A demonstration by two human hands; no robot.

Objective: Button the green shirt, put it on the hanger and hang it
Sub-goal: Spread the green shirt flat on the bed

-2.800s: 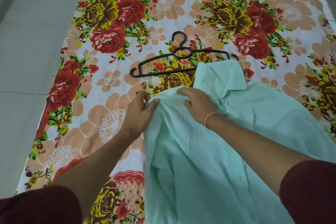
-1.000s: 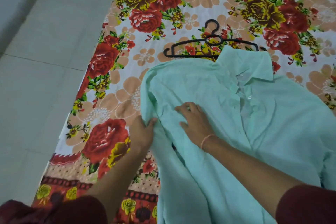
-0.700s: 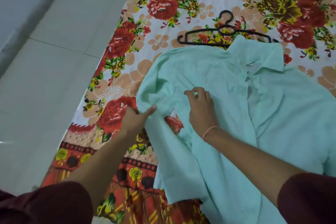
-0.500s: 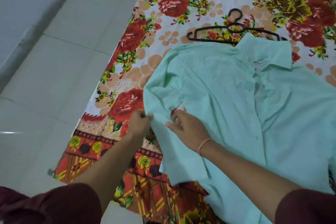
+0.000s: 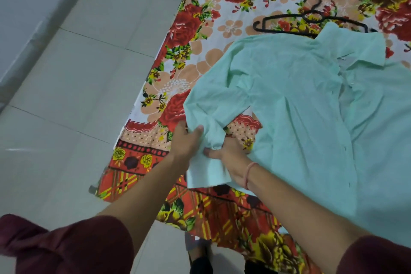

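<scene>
Both hands, left hand (image 5: 185,142) and right hand (image 5: 231,158), grip the green shirt's (image 5: 307,104) sleeve over floral sheet (image 5: 184,29), tiled floor (image 5: 66,73).

both hands (image 5: 186,142) grip the green shirt (image 5: 300,100) sleeve beside hanger (image 5: 289,22).

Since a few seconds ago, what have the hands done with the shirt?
Both hands have worked down from near the collar to the sleeve: the left hand and right hand now grip its bunched cuff end. The green shirt is spread flatter. The hanger stays beyond the collar.
</scene>
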